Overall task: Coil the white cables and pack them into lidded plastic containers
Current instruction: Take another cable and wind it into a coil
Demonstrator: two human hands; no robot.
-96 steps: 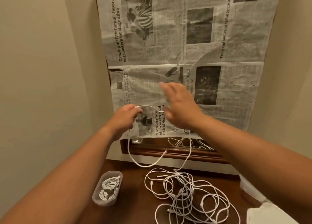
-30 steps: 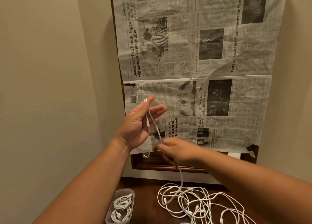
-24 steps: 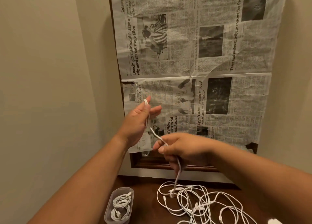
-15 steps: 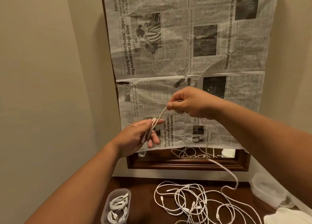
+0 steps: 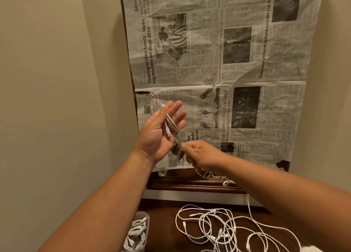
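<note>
Head view: one white cable (image 5: 171, 123) held between both hands above a dark wooden tabletop (image 5: 163, 219).
Nearest, an open-topped clear rectangular plastic container (image 5: 141, 213) holds coiled white cables (image 5: 135, 232); to its right a tangle of loose white cables (image 5: 218, 229) lies on the wood. Above, the right hand (image 5: 199, 155) pinches the cable at its fingertips. The left hand (image 5: 159, 136) shows its palm, fingers straight and spread, with cable strands across them. Behind the hands is a dark wooden frame (image 5: 190, 185), covered by grey newspaper sheets (image 5: 218, 62).
</note>
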